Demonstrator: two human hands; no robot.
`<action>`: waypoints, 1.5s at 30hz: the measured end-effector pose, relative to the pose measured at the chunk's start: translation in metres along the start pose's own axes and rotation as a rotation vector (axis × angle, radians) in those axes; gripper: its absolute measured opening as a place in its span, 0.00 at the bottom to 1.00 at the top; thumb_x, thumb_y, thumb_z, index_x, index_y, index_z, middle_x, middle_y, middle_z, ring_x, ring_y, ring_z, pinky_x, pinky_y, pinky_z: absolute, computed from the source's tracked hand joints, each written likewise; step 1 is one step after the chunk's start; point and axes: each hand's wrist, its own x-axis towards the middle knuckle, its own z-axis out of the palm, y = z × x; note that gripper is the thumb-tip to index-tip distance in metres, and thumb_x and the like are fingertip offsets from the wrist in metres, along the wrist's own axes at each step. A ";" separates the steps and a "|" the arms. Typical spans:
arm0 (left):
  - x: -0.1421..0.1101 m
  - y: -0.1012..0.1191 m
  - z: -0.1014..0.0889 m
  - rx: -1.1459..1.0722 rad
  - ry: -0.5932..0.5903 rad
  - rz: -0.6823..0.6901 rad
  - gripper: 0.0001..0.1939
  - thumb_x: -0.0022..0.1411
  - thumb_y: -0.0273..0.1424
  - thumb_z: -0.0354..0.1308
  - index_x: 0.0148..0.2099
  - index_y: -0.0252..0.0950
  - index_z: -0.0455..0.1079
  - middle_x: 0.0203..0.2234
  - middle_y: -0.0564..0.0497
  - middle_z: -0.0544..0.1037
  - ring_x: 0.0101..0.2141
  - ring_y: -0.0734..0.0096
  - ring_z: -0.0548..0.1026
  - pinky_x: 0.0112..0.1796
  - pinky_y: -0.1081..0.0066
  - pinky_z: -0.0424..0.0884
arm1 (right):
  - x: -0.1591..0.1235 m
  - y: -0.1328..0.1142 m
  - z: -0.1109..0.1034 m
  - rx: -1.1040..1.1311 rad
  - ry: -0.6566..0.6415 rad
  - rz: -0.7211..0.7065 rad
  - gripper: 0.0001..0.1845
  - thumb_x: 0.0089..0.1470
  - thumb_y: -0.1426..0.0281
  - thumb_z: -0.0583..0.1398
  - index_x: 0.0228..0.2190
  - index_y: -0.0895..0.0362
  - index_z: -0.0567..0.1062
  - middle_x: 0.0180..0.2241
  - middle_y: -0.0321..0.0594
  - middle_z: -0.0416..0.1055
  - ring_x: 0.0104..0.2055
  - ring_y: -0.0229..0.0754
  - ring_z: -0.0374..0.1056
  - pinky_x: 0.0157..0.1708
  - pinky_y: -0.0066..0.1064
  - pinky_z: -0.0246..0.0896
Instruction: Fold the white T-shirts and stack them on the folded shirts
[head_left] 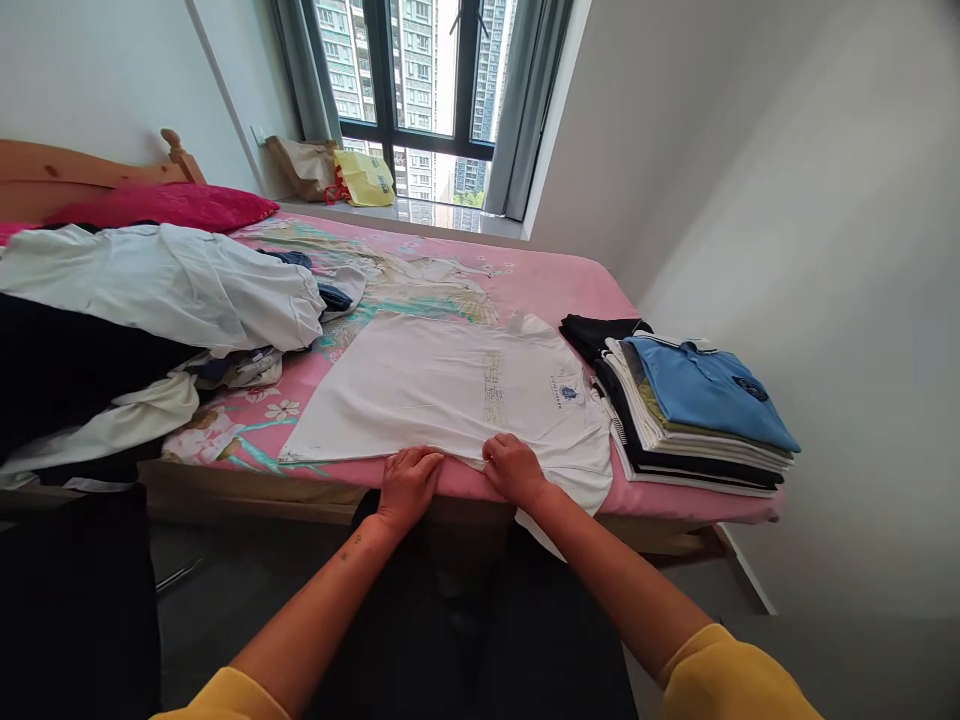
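1. Pinching the near edge of the white shirt (420, 380) with the left hand (407, 487), fingers curled close together over the cloth at the front of the bed (540, 270).
2. Pinching the same edge with the right hand (515, 468), fingertips bunched on the fabric, near the left hand but apart from it; cannot tell how much cloth lies inside either grip.
3. Spread flat across the bed's pink, flowered sheet: the shirt, between a loose pile (165, 290) of clothes and a neat stack (712, 465).
4. Printed on the shirt: a column of pale text (493, 388) around the middle and a small dark emblem (568, 392) toward the right end.
5. Hanging over the bed's front edge, beside the right forearm: a corner of the shirt.
6. Folded on the right, just beside the shirt: white, olive and black layers in the stack, with a blue top (697, 385) uppermost.
7. Heaped on the left: white and black clothes, in front of a red pillow (172, 205) and a wooden headboard (82, 165).
8. Set on the sill by the window (424, 80): a brown bag (304, 165) and a yellow bag (366, 178).
9. Wearing yellow sleeves (742, 680), with forearms bare.
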 end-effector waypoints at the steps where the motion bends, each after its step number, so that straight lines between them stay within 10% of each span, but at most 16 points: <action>1: 0.003 -0.006 -0.001 0.023 -0.004 0.012 0.12 0.64 0.34 0.49 0.41 0.42 0.73 0.40 0.48 0.76 0.43 0.63 0.70 0.44 0.64 0.60 | -0.005 -0.005 0.000 -0.011 0.014 -0.023 0.05 0.49 0.73 0.56 0.32 0.55 0.68 0.35 0.40 0.68 0.41 0.42 0.60 0.39 0.30 0.51; 13: 0.009 -0.050 -0.009 0.148 -0.039 0.009 0.12 0.62 0.34 0.50 0.42 0.43 0.74 0.41 0.47 0.75 0.43 0.61 0.70 0.44 0.62 0.59 | -0.015 -0.009 0.007 -0.101 -0.051 0.036 0.04 0.49 0.71 0.56 0.31 0.57 0.69 0.36 0.43 0.69 0.40 0.44 0.61 0.36 0.32 0.51; 27: -0.027 -0.170 -0.097 0.411 -0.045 -0.196 0.14 0.56 0.31 0.53 0.45 0.42 0.72 0.44 0.46 0.75 0.46 0.57 0.69 0.46 0.59 0.57 | -0.020 -0.006 0.023 0.044 0.026 0.034 0.04 0.45 0.74 0.55 0.28 0.56 0.68 0.31 0.40 0.68 0.36 0.41 0.60 0.35 0.30 0.49; 45: -0.026 -0.224 -0.127 0.439 -0.153 0.015 0.11 0.59 0.36 0.51 0.38 0.47 0.75 0.39 0.48 0.77 0.41 0.58 0.71 0.48 0.57 0.52 | -0.029 -0.004 0.014 -0.112 0.034 -0.091 0.03 0.48 0.75 0.55 0.26 0.56 0.69 0.30 0.41 0.69 0.35 0.43 0.61 0.36 0.32 0.46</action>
